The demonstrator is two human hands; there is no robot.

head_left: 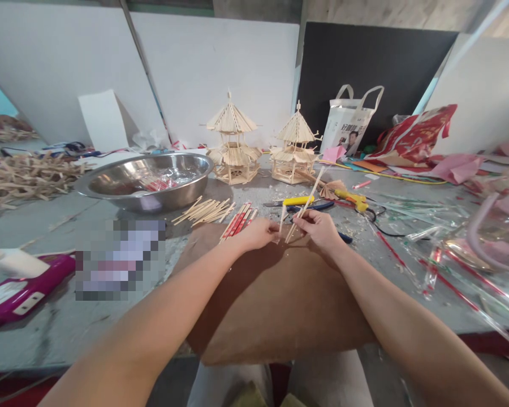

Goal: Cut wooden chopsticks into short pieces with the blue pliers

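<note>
Above the brown board (280, 305), my two hands meet closely. My right hand (318, 226) is closed on a pair of wooden chopsticks (314, 192), which slant up and to the right. Pinched in my left hand (261, 233) is a short, pale strip (282, 217) standing nearly upright; whether it is wood or wrapper I cannot tell. Just left of my left hand lie several chopsticks in red paper sleeves (238, 220). A pile of short wooden sticks (207, 211) sits behind them. A yellow utility knife (298, 201) rests beyond my hands.
Two wooden stick pagodas (232, 161) (294, 155) stand at the back. To the left are a steel basin (148, 198) and a magenta device (29, 288). A yellow glue gun (352, 199) and clear plastic wrappers (432, 212) lie on the right. A white bag (348, 124) stands behind.
</note>
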